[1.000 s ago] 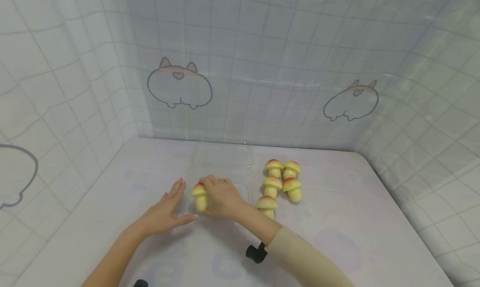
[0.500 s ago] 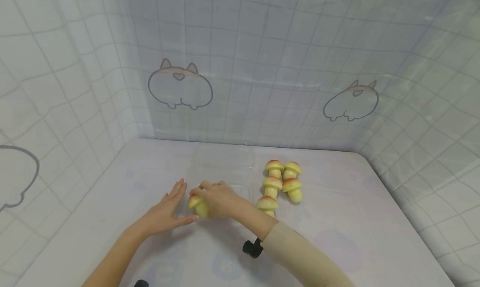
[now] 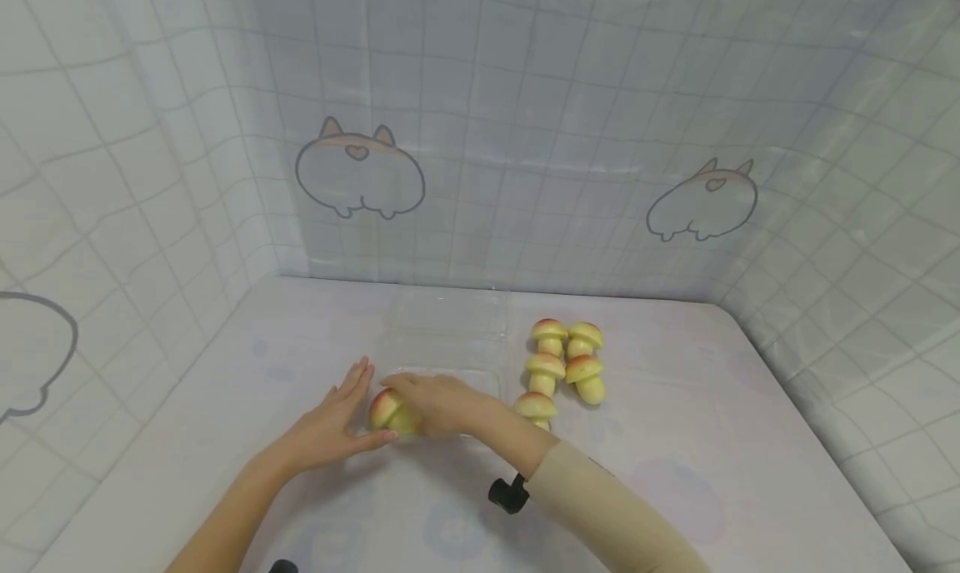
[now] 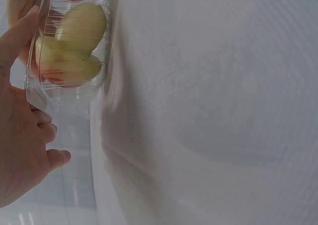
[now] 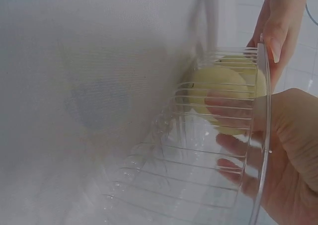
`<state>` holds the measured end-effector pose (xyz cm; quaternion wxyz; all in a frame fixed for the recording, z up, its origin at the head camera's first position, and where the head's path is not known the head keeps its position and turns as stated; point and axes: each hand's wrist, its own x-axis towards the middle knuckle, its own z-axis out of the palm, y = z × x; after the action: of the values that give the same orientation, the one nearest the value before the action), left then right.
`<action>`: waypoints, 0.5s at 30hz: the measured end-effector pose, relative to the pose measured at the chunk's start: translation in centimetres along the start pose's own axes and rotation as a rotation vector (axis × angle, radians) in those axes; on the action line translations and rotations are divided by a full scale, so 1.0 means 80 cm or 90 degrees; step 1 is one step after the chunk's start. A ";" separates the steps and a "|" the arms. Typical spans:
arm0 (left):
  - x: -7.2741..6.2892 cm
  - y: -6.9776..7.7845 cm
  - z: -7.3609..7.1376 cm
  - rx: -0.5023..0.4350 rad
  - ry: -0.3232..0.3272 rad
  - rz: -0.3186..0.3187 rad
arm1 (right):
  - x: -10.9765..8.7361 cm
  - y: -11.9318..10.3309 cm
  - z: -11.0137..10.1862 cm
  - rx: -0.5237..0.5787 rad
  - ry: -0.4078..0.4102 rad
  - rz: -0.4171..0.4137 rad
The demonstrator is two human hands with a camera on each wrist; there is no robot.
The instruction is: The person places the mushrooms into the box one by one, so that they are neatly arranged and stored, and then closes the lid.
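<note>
A clear plastic box (image 3: pixel 501 383) with a ribbed wall stands on the table, its clear lid (image 3: pixel 450 313) folded back behind it. Inside, at the left end, a yellow toy mushroom (image 3: pixel 384 410) with a red-tinged cap lies on its side. My right hand (image 3: pixel 442 404) reaches over the rim and holds this mushroom, thumb against the stem (image 5: pixel 218 81) in the right wrist view. My left hand (image 3: pixel 330 427) steadies the box's left end with straight fingers, its thumb at the near rim. Through the wall, the left wrist view shows the mushroom's rounded stem (image 4: pixel 82 29).
Several more yellow mushrooms (image 3: pixel 543 375) lie in two columns to the right of the box. A black wrist camera mount (image 3: pixel 508 495) sticks out under the right sleeve. A grid-patterned cloth (image 3: pixel 487 181) walls the table at the back and sides.
My right hand has lowered the mushroom leftward into the box's left end, and the mushroom has tipped from upright onto its side. My left hand has hardly moved.
</note>
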<state>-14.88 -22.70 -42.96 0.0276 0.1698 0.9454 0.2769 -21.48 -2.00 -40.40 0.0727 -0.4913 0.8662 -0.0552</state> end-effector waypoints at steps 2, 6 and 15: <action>0.000 0.001 -0.002 0.004 0.003 0.002 | -0.001 0.000 -0.001 0.016 -0.003 0.015; 0.000 0.002 -0.004 0.003 0.005 0.003 | -0.002 0.000 -0.001 0.024 -0.009 0.031; 0.003 -0.002 0.001 0.004 0.003 -0.001 | -0.012 0.004 -0.001 0.007 0.006 0.070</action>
<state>-15.13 -22.73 -43.10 0.0254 0.1682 0.9465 0.2744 -21.30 -1.02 -40.29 0.0746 -0.4424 0.8918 -0.0580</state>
